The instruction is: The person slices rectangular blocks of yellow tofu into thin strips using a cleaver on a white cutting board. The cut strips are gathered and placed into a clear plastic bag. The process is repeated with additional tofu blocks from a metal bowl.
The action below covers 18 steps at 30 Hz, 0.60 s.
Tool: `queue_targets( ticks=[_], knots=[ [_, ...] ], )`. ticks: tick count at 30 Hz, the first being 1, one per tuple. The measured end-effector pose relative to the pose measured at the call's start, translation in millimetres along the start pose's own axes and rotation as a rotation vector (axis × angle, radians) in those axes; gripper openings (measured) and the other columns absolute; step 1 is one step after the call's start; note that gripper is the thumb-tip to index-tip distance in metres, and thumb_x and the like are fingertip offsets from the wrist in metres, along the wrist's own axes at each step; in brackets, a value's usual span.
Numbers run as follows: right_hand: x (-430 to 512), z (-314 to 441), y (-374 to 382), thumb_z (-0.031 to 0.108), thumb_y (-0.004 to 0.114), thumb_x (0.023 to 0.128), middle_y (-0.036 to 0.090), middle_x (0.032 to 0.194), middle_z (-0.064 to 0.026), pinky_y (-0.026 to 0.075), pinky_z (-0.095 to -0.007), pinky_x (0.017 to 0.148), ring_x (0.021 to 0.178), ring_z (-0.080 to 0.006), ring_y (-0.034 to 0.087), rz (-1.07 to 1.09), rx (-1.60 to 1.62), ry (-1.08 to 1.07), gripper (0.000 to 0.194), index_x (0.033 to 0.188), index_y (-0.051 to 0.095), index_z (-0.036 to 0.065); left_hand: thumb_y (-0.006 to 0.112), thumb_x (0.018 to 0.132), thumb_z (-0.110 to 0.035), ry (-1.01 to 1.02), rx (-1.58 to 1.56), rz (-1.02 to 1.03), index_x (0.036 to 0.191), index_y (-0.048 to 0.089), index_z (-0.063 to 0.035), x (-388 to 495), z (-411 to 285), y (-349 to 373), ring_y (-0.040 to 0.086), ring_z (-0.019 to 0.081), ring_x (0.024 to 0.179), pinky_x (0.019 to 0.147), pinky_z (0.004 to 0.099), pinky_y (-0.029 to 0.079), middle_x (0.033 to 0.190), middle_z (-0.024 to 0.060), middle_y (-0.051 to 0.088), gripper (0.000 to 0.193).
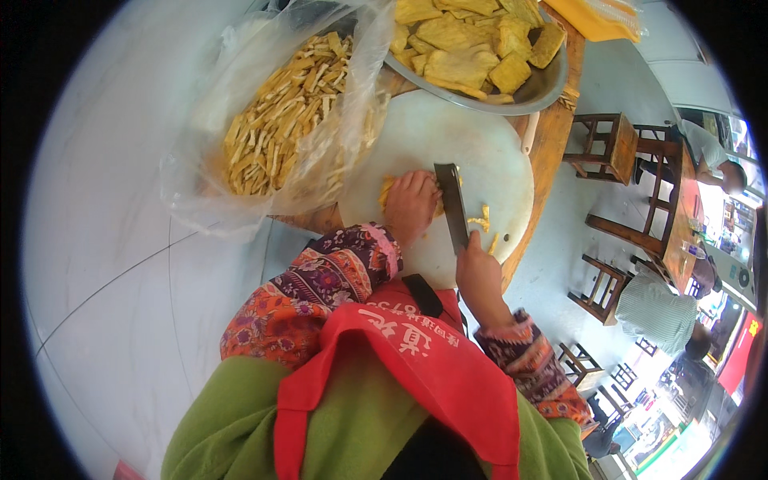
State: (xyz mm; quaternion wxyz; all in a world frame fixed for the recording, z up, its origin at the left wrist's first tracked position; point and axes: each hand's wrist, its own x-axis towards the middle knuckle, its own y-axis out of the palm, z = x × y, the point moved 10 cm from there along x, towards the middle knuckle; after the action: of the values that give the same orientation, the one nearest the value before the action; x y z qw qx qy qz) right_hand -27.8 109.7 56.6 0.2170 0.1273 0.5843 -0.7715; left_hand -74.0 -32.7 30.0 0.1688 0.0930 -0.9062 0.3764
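My right hand (479,277) grips a cleaver (452,205), its blade upright on the round white cutting board (468,138). Just left of the blade, my left hand (411,203) presses down on yellow fried tofu (387,191), mostly hidden under the fingers. A few cut strips (483,218) lie on the board right of the cleaver. Left of the board, a clear plastic bag (198,174) holds a heap of cut strips (288,120). Beyond the board, a metal bowl (528,108) holds many flat yellow tofu pieces (462,57).
The board rests on a wooden table (549,150). A pale handle (530,133) pokes out beneath the bowl. A yellow plastic item (600,19) lies at the far corner. To the right stand wooden stools (606,144) and a long table (685,222), with people seated there.
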Motion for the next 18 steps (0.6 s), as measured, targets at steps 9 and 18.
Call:
queue_targets(
  ticks=[9, 18],
  knots=[
    [71, 9, 19, 0.020, 0.051, 0.094, 0.062, 0.064, -0.0236, 0.049, -0.0524, 0.052, 0.058, -0.0424, 0.063, -0.235, 0.030, -0.081, 0.037, 0.121, 0.044, -0.004, 0.066, 0.078, -0.013, 0.179, 0.083, 0.044, 0.089, 0.060, -0.0057, -1, -21, -21, 0.056, 0.0270, 0.099, 0.086, 0.0400, 0.044, 0.104, 0.0075, 0.059, 0.014],
    [18, 11, -25, 0.020, 0.053, 0.094, 0.060, 0.063, -0.0261, 0.048, -0.0517, 0.054, 0.060, -0.0453, 0.061, -0.229, 0.070, -0.069, 0.036, 0.121, 0.047, -0.004, 0.069, 0.076, -0.013, 0.028, -0.107, 0.090, 0.082, 0.060, -0.0083, -8, -2, -24, 0.056, 0.0248, 0.092, 0.080, 0.0366, 0.047, 0.093, 0.0039, 0.060, 0.012]
  ],
)
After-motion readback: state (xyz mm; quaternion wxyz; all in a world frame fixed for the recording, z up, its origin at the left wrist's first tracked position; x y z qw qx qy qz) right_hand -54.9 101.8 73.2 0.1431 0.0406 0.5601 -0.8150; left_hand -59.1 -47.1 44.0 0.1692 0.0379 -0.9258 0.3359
